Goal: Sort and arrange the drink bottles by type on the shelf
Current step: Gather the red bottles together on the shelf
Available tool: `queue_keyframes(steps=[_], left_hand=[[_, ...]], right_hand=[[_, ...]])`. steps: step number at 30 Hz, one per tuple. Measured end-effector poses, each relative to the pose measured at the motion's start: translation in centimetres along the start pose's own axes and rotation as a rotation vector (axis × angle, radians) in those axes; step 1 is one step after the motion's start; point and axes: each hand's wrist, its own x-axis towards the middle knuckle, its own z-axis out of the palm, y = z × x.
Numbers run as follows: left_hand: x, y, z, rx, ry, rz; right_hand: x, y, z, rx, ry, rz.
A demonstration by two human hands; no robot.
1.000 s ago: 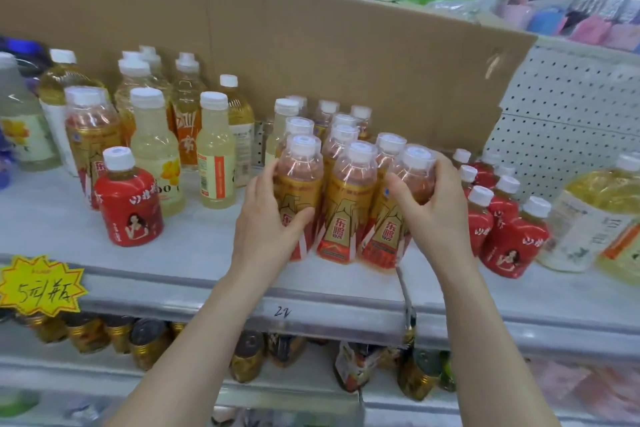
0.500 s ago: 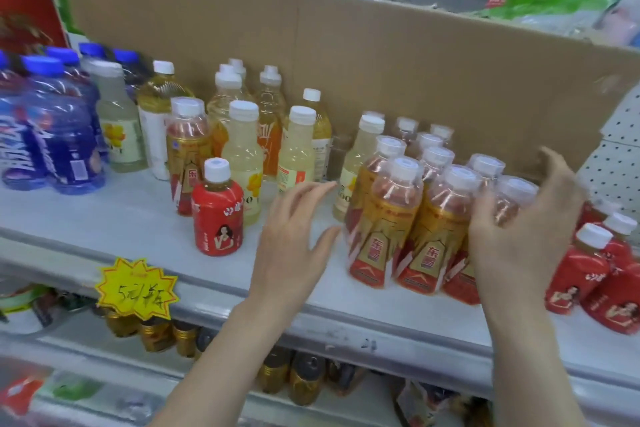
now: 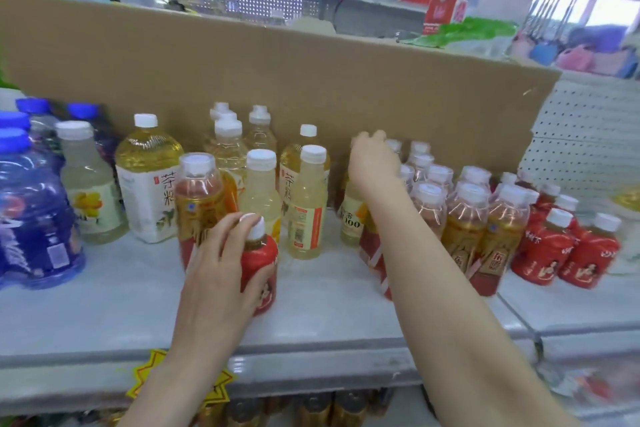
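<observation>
My left hand [image 3: 218, 274] is wrapped around a small red bottle [image 3: 260, 263] with a white cap, standing near the front of the grey shelf [image 3: 329, 315]. My right hand [image 3: 374, 163] reaches further back and curls over the top of a pale yellow bottle [image 3: 351, 218] marked "100", hiding its cap. Right of my arm stands a tight group of amber bottles with red-gold labels [image 3: 464, 218]. More small red bottles [image 3: 554, 250] are grouped beyond them. One lone amber bottle [image 3: 199, 191] stands just behind my left hand.
Blue-capped bottles [image 3: 31, 211] fill the left end. Yellow tea bottles [image 3: 149, 177] and pale bottles [image 3: 308, 208] stand mixed in the middle. A cardboard sheet [image 3: 311, 80] backs the shelf. A yellow price tag [image 3: 145, 374] hangs on the front edge, with cans [image 3: 311, 406] below.
Both hands left the amber group. My left hand moved left onto the small red bottle. My right hand crossed leftward and back to the pale yellow bottle. The view shifted left.
</observation>
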Motion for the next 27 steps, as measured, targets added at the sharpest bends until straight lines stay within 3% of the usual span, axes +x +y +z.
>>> queue_keyframes(steps=[8, 13, 19, 22, 27], left_hand=[[0.3, -0.7, 0.6, -0.106, -0.032, -0.018], [0.4, -0.9, 0.5, -0.181, -0.043, -0.039], [0.2, -1.0, 0.4, -0.205, -0.067, -0.061], [0.1, -0.9, 0.3, -0.174, -0.047, -0.086], [-1.6, 2.0, -0.5, -0.113, 0.153, 0.003]], right_hand=[[-5.5, 1.2, -0.7, 0.295, 0.119, -0.202], [-11.0, 1.0, 0.3, 0.767, 0.218, -0.16], [-14.2, 0.9, 4.5, 1.133, -0.036, 0.018], [-14.1, 1.2, 4.6, 1.15, -0.045, -0.017], [-15.2, 1.2, 2.0, 1.316, -0.031, -0.121]])
